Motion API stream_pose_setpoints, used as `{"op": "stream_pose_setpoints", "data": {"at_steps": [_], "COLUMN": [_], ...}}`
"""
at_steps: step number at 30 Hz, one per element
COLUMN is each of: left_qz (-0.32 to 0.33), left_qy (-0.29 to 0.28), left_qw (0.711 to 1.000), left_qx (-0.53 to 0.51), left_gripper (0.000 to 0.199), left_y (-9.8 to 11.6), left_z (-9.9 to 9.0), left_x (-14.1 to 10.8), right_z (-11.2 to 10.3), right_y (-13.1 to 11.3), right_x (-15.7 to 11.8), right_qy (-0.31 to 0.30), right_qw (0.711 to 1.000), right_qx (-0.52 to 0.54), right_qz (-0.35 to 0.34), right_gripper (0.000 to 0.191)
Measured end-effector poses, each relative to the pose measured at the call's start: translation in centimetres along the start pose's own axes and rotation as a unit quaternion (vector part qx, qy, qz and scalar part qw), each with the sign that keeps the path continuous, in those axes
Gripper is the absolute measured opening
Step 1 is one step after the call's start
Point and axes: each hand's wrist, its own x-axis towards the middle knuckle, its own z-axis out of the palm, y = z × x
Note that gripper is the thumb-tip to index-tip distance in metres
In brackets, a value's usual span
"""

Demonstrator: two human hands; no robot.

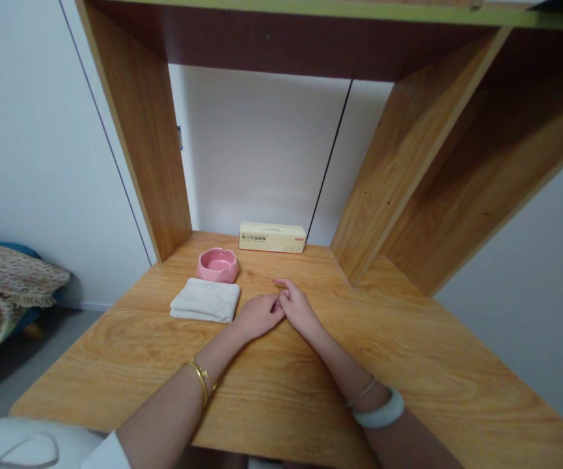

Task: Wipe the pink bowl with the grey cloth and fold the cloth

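On the wooden desk, my left hand [261, 315] rests with its fingers curled in and no object visible in it. Touching its fingertips is my right hand [297, 309], whose upper fingers stretch out to the left while its thumb side lies against the left hand. Just left of my left hand is a folded light grey cloth [205, 300]. Behind the cloth stands a pink faceted bowl [217, 265], its inside showing nothing. Farther back, a long cream box [272, 238] with dark print lies against the white back wall.
Wooden uprights stand at the left [144, 130] and right [393, 163] of the desk [408, 352], under a dark shelf [271, 39]. A patterned fabric [8, 286] hangs over furniture at far left. A white rounded object [27, 446] is at lower left.
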Motion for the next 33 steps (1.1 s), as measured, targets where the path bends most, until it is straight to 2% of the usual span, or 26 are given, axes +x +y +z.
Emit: {"op": "stream_pose_setpoints", "data": {"at_steps": [15, 33], "left_qz": [0.041, 0.032], "left_qy": [0.014, -0.003], "left_qw": [0.999, 0.999], "left_qx": [-0.028, -0.018], "left_gripper": [0.023, 0.025], "left_y": [-0.9, -0.4], "left_z": [0.4, 0.0], "left_x": [0.2, 0.1], "right_z": [0.2, 0.0], "right_y": [1.4, 0.4], "right_x": [0.5, -0.1], "right_qy": [-0.009, -0.015], "right_qw": [0.999, 0.998], "right_qx": [-0.036, -0.063], "right_qz": [-0.035, -0.016], "right_gripper": [0.036, 0.035]}}
